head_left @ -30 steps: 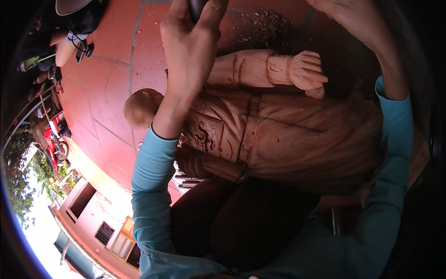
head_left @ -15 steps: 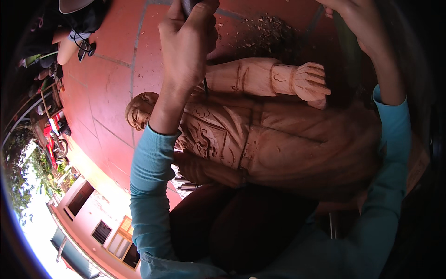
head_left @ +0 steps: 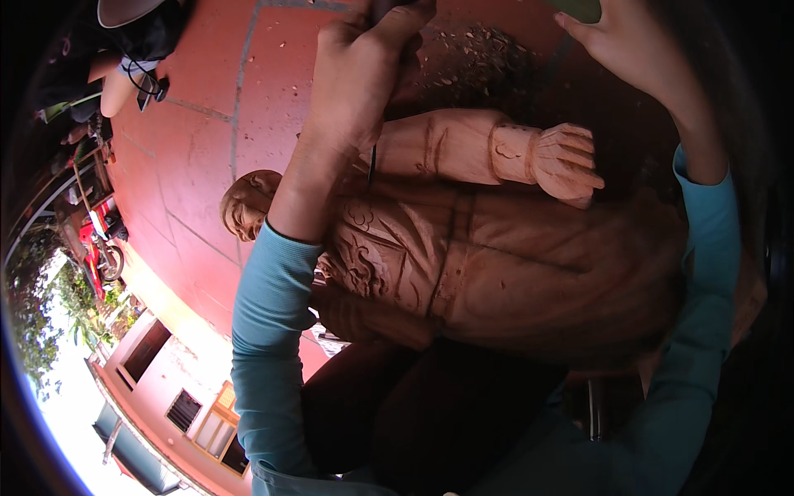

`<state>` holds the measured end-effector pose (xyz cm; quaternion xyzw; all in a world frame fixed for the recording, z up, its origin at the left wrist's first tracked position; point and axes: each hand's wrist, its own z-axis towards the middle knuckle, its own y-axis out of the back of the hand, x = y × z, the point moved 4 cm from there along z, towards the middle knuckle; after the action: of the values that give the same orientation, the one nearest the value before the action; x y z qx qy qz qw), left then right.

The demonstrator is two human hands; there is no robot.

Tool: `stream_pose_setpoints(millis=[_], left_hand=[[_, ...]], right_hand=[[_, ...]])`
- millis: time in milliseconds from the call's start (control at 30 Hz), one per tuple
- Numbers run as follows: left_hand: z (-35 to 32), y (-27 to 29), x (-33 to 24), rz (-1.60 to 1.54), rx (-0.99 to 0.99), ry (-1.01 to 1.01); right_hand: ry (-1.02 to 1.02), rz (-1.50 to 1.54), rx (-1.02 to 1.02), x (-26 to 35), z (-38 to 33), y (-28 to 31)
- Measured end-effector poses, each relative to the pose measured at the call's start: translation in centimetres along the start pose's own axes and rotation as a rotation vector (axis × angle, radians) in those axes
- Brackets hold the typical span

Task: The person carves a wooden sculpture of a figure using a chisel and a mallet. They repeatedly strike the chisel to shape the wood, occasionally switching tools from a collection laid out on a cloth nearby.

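Note:
A carved wooden statue (head_left: 513, 256) of a robed, bearded figure lies on its back in front of me, head to the left. My left hand (head_left: 356, 83) is closed round the dark handle of a chisel (head_left: 372, 162). Below the fist, its thin blade points down at the statue's upper chest, by the raised arm; whether the tip touches is hard to see. My right hand (head_left: 633, 41) is at the upper right, above the statue's carved fist, with its thumb against a green object (head_left: 581, 8). The picture's edge cuts that object off, and its kind cannot be told.
Wood chips (head_left: 480, 62) lie heaped on the red tiled floor (head_left: 194, 157) beyond the statue. Another person (head_left: 124, 66) sits at the upper left. A red motorbike (head_left: 95, 248) and a pink building (head_left: 174, 380) stand farther left. My dark-clad legs (head_left: 430, 397) are against the statue's near side.
My left hand has shifted right and slightly down with the chisel. The right hand has moved slightly, and the green object now shows beside its thumb at the top edge.

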<state>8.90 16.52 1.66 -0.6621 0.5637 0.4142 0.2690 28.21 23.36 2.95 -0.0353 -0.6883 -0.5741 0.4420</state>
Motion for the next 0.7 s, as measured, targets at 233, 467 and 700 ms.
stream_pose_setpoints(millis=[233,467,700], left_hand=[[-0.4,3.5,-1.3,-0.297,-0.150,-0.320],[-0.7,4.8,-0.4,-0.281,-0.113,-0.323],[-1.0,4.4,-0.6,-0.275,-0.151,-0.303]], right_hand=[[-0.024,0.217,-0.111,-0.6,0.3,-1.1],[-0.199,0.378,-0.077,-5.0,0.4,-0.6],[-0.199,0.226,-0.059,-0.5,-0.4,-0.2]])
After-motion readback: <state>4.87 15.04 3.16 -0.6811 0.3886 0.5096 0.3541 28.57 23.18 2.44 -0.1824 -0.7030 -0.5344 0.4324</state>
